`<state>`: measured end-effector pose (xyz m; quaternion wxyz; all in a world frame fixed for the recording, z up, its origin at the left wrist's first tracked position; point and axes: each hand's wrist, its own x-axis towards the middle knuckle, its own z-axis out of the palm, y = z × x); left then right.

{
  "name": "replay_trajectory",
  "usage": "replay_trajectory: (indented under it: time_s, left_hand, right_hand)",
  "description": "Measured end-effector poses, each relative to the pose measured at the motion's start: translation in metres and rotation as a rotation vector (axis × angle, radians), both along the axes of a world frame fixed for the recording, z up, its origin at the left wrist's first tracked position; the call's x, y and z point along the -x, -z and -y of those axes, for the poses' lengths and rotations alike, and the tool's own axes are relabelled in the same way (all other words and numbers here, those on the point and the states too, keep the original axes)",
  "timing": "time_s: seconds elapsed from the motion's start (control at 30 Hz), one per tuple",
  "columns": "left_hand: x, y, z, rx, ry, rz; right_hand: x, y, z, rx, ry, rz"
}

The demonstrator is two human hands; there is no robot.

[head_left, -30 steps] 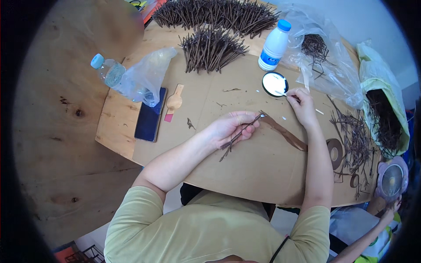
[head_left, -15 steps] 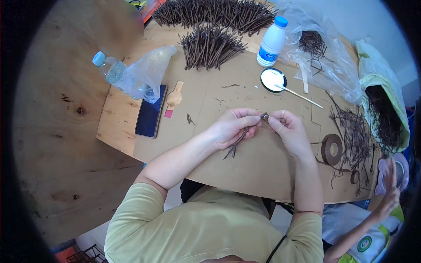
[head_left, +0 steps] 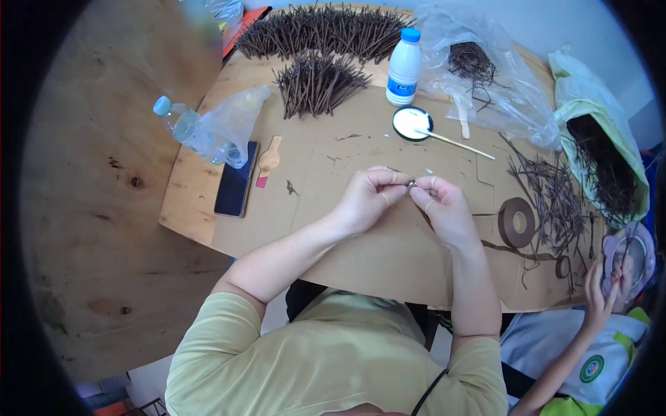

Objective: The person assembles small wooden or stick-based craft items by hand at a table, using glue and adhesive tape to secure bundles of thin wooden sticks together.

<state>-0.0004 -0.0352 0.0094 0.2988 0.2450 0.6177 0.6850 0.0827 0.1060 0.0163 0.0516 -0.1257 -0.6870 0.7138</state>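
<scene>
My left hand [head_left: 372, 197] and my right hand [head_left: 441, 208] meet fingertip to fingertip over the cardboard sheet [head_left: 374, 267]. Both are closed in a pinch on a thin brown wire-like stem [head_left: 411, 184], of which only a small dark, shiny bit shows between the fingers. The rest of the stem is mostly hidden behind the hands. To the right of my right hand lies a roll of brown tape [head_left: 517, 222], with a strip of it reaching toward my wrist. A smaller brown roll [head_left: 562, 267] lies nearer the table's right edge.
Brown stems stand in bundles [head_left: 319, 83] at the back. Loose stems [head_left: 551, 201] lie right, by a stuffed bag [head_left: 603, 166]. A white bottle [head_left: 404, 69], a lid of white paste [head_left: 409, 123] with a stick, a phone [head_left: 236, 182] and a water bottle [head_left: 182, 125] surround the workspace. Another person's hand [head_left: 600, 295] holds a purple-rimmed round object.
The branched stem end that hung below my left hand no longer shows there. My hands have drawn slightly closer together. The other person's hand has moved onto the purple-rimmed object.
</scene>
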Motion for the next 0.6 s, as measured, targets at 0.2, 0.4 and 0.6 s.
replay_trajectory:
  time_s: [0.2, 0.4, 0.6]
  left_hand:
    - [-0.002, -0.001, -0.003, 0.22, -0.027, -1.295]
    - [0.023, 0.002, -0.01, 0.382, 0.078, -1.586]
    - [0.055, -0.021, 0.001, 0.196, -0.218, -0.339]
  right_hand:
    - [-0.001, 0.017, -0.009, -0.098, -0.003, -0.022]
    - [-0.007, 0.008, -0.016, -0.073, -0.214, -0.051]
    - [-0.009, 0.005, -0.029, -0.715, 0.03, -0.163]
